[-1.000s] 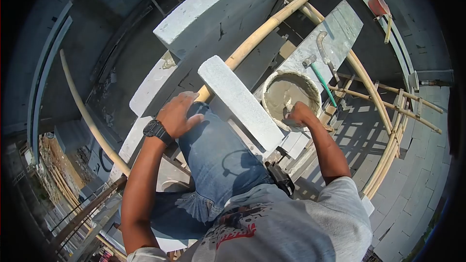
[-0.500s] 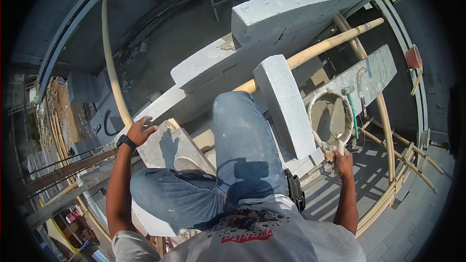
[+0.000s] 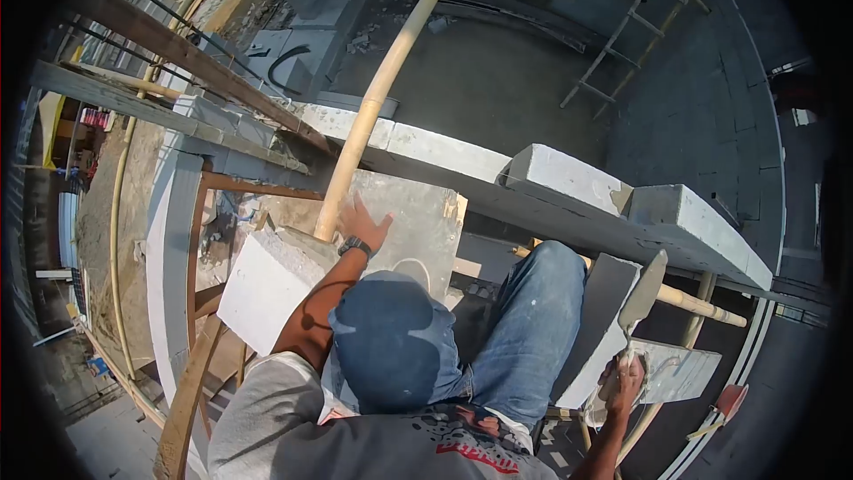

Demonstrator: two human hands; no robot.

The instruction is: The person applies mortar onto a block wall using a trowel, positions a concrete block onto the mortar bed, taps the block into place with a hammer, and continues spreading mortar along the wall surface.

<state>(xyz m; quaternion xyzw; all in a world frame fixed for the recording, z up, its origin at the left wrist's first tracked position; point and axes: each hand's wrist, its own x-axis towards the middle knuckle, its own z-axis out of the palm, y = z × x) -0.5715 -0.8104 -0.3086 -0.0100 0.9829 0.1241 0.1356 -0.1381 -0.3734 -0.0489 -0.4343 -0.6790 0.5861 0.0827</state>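
My right hand point(image 3: 627, 377) is closed around the handle of a trowel point(image 3: 641, 295), whose pointed grey blade is held up beside a light-grey block point(image 3: 597, 324). Under that hand the mortar bucket is mostly hidden. My left hand point(image 3: 362, 226) has its fingers spread over a flat grey board point(image 3: 407, 200), just right of a bamboo pole point(image 3: 382, 80); whether it touches the board I cannot tell. Ahead of my knees runs a low wall of white blocks point(image 3: 453, 153), with a raised block point(image 3: 569, 176) on top and grey mortar at its right end.
Another white block point(image 3: 267, 289) lies by my left elbow. Wooden beams point(image 3: 191, 49) cross at the upper left. A ladder point(image 3: 635, 31) leans inside the room beyond the wall. At the lower right is a red scoop-like tool point(image 3: 730, 400).
The view has swung left. My right hand has lifted the trowel out of the bucket, blade now upward. My left hand has reached forward past the bamboo pole, over the board.
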